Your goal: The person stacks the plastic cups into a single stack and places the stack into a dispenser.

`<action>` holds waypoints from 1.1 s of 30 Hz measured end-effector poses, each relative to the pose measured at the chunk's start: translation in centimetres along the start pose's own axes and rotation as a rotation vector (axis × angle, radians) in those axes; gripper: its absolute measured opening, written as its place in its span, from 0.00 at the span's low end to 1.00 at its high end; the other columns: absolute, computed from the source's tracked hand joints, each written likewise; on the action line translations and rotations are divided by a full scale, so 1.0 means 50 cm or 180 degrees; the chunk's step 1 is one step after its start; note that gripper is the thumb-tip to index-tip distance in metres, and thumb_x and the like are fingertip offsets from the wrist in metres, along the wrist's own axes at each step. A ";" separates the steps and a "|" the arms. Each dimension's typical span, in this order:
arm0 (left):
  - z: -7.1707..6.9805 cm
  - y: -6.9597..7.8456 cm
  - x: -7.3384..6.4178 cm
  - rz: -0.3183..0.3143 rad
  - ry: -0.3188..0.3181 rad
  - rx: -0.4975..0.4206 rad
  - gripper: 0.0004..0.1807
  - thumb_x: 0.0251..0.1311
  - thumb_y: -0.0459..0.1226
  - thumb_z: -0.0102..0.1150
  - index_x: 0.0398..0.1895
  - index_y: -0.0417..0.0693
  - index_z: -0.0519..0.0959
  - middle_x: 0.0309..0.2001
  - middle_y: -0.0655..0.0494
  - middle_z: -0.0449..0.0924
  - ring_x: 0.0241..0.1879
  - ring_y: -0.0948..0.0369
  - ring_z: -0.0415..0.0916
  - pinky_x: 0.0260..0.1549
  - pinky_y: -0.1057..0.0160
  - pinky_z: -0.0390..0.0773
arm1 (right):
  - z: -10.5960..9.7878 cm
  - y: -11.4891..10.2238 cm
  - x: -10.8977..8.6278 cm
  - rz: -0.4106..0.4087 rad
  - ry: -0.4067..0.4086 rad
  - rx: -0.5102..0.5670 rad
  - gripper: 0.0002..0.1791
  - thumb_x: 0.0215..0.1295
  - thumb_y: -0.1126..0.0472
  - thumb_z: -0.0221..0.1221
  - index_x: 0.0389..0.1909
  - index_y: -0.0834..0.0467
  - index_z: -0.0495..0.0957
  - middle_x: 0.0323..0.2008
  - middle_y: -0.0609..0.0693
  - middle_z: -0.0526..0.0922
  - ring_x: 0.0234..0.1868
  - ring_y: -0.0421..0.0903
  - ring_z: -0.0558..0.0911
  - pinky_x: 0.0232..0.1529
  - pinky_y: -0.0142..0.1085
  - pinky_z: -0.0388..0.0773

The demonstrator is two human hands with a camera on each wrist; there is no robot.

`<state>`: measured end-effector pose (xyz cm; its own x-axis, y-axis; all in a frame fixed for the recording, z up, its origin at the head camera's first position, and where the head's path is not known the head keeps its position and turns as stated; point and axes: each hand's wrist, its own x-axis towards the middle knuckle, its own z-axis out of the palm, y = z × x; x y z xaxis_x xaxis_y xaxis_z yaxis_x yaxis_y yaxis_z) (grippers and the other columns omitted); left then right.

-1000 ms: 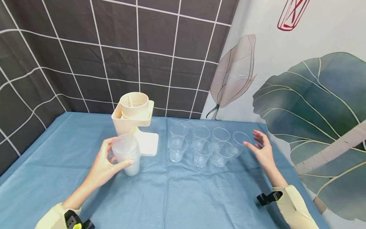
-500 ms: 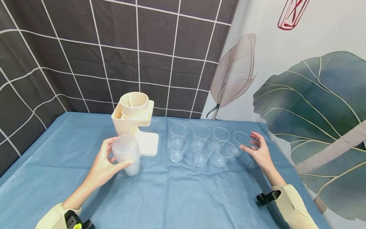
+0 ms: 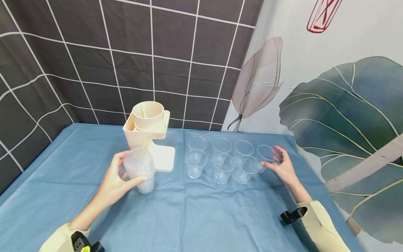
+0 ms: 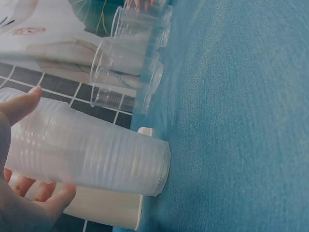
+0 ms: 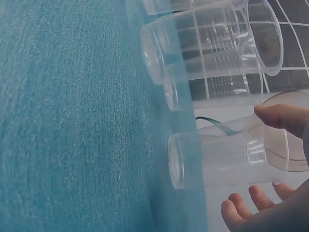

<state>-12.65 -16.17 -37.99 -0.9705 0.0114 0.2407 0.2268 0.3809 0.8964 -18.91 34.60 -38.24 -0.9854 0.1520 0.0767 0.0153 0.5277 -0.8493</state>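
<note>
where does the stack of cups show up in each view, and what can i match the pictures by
Head: left of centre, in the left hand; the stack of cups is in front of the cream stand.
Left wrist: the stack slants across the left half, below mid-height.
Right wrist: I don't see it there.
Shared landmark: the blue cloth, along the bottom in head, at right in left wrist, at left in right wrist.

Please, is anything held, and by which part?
The left hand holds the stack of cups by its upper sides. The right hand is around a cup, apparently not gripping.
</note>
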 end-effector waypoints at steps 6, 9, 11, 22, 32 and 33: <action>0.000 0.000 0.000 -0.0013 0.0004 0.0010 0.47 0.46 0.35 0.74 0.67 0.44 0.54 0.61 0.43 0.66 0.52 0.78 0.63 0.56 0.34 0.67 | 0.008 -0.003 0.001 0.0069 0.0046 -0.0059 0.50 0.56 0.63 0.66 0.73 0.63 0.45 0.70 0.67 0.57 0.66 0.63 0.64 0.66 0.54 0.63; 0.000 0.001 0.000 -0.0013 0.0001 0.0025 0.47 0.46 0.35 0.74 0.67 0.43 0.54 0.62 0.42 0.66 0.57 0.66 0.66 0.56 0.34 0.68 | 0.008 -0.004 0.002 0.0087 -0.0028 -0.0034 0.50 0.57 0.63 0.65 0.74 0.64 0.44 0.71 0.68 0.56 0.67 0.64 0.63 0.66 0.54 0.62; 0.000 0.002 0.001 -0.0007 -0.0003 0.0026 0.47 0.46 0.35 0.74 0.67 0.42 0.54 0.62 0.41 0.65 0.59 0.55 0.67 0.56 0.34 0.68 | 0.008 -0.002 0.004 0.0111 -0.0054 -0.0032 0.50 0.58 0.62 0.65 0.74 0.63 0.43 0.71 0.68 0.56 0.67 0.64 0.62 0.66 0.54 0.62; 0.001 0.001 0.003 0.0016 -0.0020 0.0012 0.47 0.46 0.34 0.74 0.67 0.42 0.54 0.63 0.40 0.64 0.60 0.44 0.66 0.56 0.32 0.67 | 0.012 0.003 0.007 0.0193 -0.0067 -0.0040 0.49 0.60 0.61 0.64 0.74 0.63 0.42 0.71 0.67 0.57 0.68 0.63 0.63 0.66 0.53 0.62; -0.001 0.000 0.004 -0.0008 -0.0012 0.0018 0.48 0.46 0.35 0.74 0.67 0.42 0.53 0.62 0.41 0.65 0.59 0.50 0.66 0.56 0.33 0.67 | 0.014 0.005 0.005 0.0156 -0.0127 -0.0029 0.47 0.62 0.60 0.63 0.74 0.63 0.45 0.70 0.67 0.58 0.67 0.62 0.65 0.67 0.53 0.61; -0.001 0.000 0.004 -0.0009 -0.0017 0.0012 0.48 0.46 0.35 0.74 0.67 0.41 0.53 0.62 0.41 0.65 0.60 0.47 0.66 0.56 0.33 0.67 | 0.015 0.005 0.005 0.0154 -0.0129 -0.0029 0.47 0.62 0.60 0.63 0.74 0.63 0.45 0.70 0.67 0.58 0.67 0.62 0.65 0.67 0.53 0.61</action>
<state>-12.82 -16.20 -37.92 -0.9716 0.0153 0.2362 0.2238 0.3843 0.8957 -19.26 34.17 -38.83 -0.9895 0.1436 0.0142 0.0645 0.5282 -0.8466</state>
